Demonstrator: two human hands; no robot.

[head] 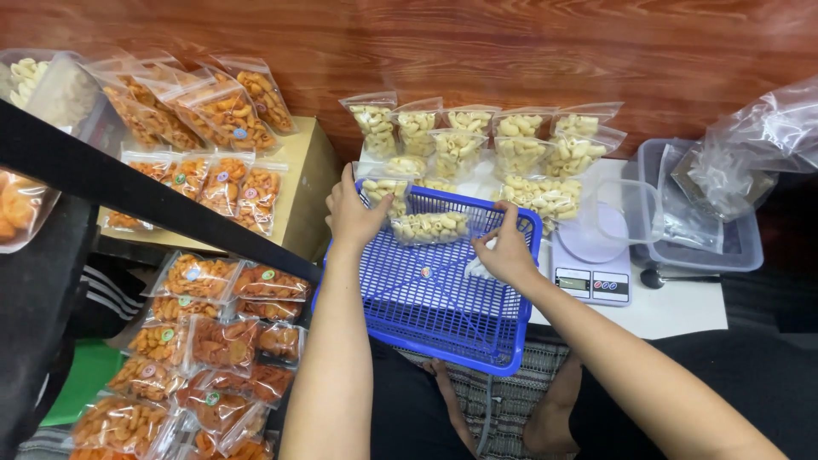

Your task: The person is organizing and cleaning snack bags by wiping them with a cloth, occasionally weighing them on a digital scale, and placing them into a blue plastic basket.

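Lowest in the frame, two bare forearms rising from the bottom edge toward the middle. Between them, a blue plastic basket (426, 294) tilted up on the lap, its open mesh bottom facing the camera, a small round sticker near its centre.

Left hand (354, 213) at the basket's upper left rim, fingers curled over the edge, grip pressed together on that rim. Right hand (504, 251) at the upper right part of the basket, thumb and fingertips pinched on something small and whitish against the mesh; too small to tell what. Inside the basket near its top edge, between the two hands, a clear bag of pale snacks (429, 227) lying flat.

To the lower left, a spread of clear bags of orange snacks (204, 341) overlapping one another on the floor. Right of the basket, a white kitchen scale (592, 273) on the white surface (673, 311), a spoon (669, 277) just beside it.

Farther up, rows of pale snack bags (503, 145) standing behind the basket. In the upper left, more orange bags (213, 111) on a low wooden box (302, 170). At the right edge, a clear plastic tub (741, 251) with crumpled plastic bags (767, 119). Behind everything, a reddish wood-grain wall (511, 51)
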